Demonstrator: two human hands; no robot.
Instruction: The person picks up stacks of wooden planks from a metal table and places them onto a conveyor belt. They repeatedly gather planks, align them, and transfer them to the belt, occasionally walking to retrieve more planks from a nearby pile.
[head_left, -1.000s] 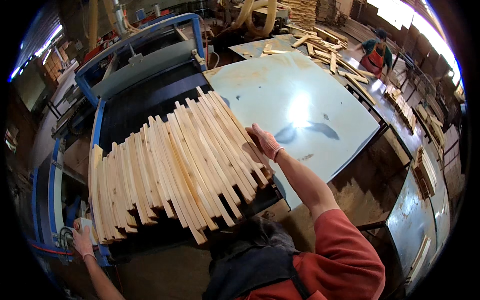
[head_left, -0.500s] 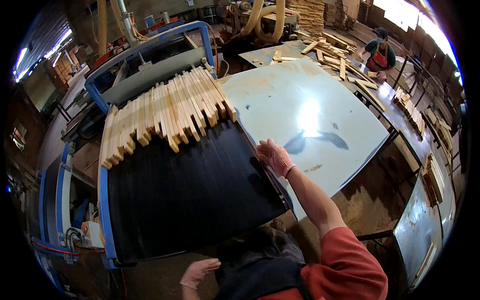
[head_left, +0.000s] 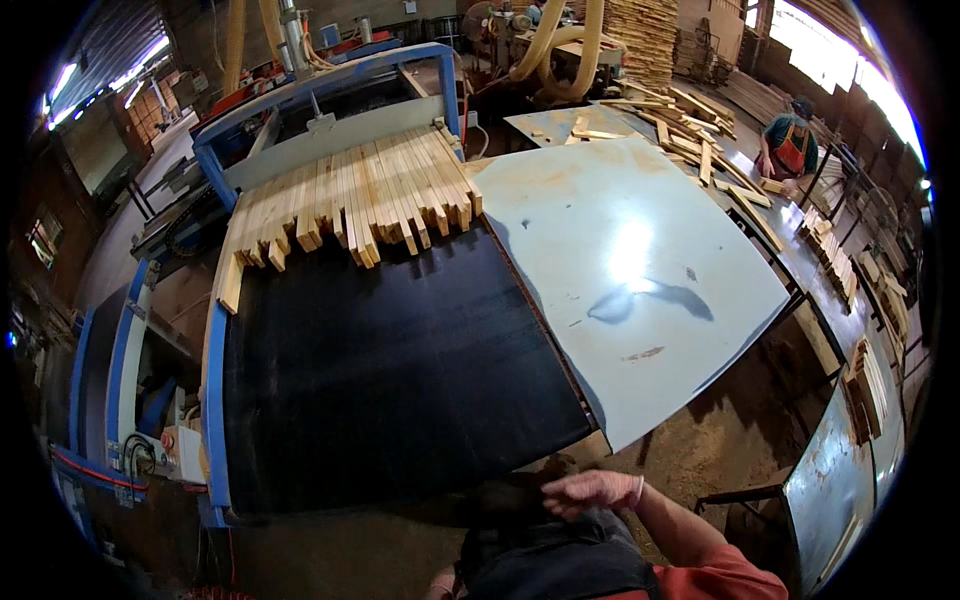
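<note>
My right hand (head_left: 593, 492), in a pale pink glove, hovers in front of my body below the near edge of the black belt (head_left: 400, 380). Its fingers stretch out to the left, slightly blurred, with nothing in them. Of my left hand (head_left: 443, 584) only a sliver shows at the lower edge beside my dark apron; its fingers are hidden. A row of light wooden strips (head_left: 350, 195) lies side by side across the far part of the belt. Their near ends are uneven, and their far ends pass under the grey crossbar (head_left: 330, 140) of a blue-framed machine (head_left: 450, 90).
A pale metal-topped table (head_left: 560, 240) adjoins the belt on the right. Beyond it, loose wood pieces (head_left: 690, 130) lie heaped where a co-worker (head_left: 792, 145) in a red apron stands. More strips (head_left: 828, 255) rest on the right-hand bench. A control box (head_left: 183, 452) stands left of the belt.
The row of strips has moved farther under the crossbar. My right hand has drawn back from the belt's right edge towards my body. My left hand has dropped almost out of view.
</note>
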